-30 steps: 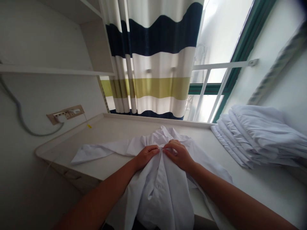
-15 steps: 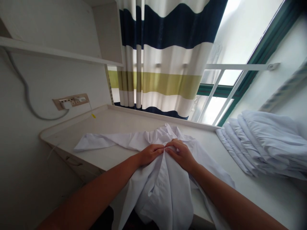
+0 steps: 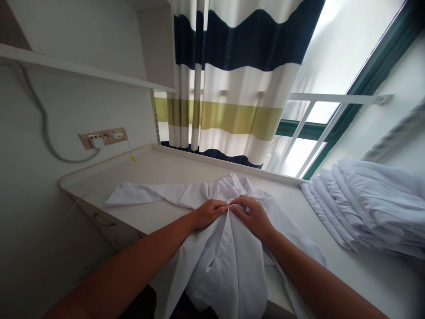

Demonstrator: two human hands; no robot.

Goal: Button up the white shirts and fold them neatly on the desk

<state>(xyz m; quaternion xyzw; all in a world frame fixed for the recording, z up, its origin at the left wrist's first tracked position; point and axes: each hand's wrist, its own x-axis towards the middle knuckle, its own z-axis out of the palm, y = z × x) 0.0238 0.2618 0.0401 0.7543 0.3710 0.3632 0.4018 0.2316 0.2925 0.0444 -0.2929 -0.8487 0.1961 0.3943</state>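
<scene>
A white long-sleeved shirt [image 3: 245, 252] lies over the front edge of the white tabletop, its lower part hanging down toward me. One sleeve stretches out to the left, and the collar is at the far side. My left hand [image 3: 210, 213] pinches the front opening of the shirt from the left. Close against it, my right hand [image 3: 250, 216] pinches the same place from the right. Their fingertips meet at the cloth edges; whether a button sits between them is hidden. Below the hands the front falls open in a narrow gap.
On the right of the tabletop [image 3: 139, 164] stands a stack of folded white garments [image 3: 361, 208]. A striped curtain [image 3: 239, 88] and a white window rail [image 3: 332, 97] are behind. At left a wall socket [image 3: 102, 137] holds plugs and a grey cable, below a shelf [image 3: 83, 71].
The camera view has shifted slightly, so the surroundings sit a little farther right. Both hands keep their pinch on the shirt front, almost unmoved.
</scene>
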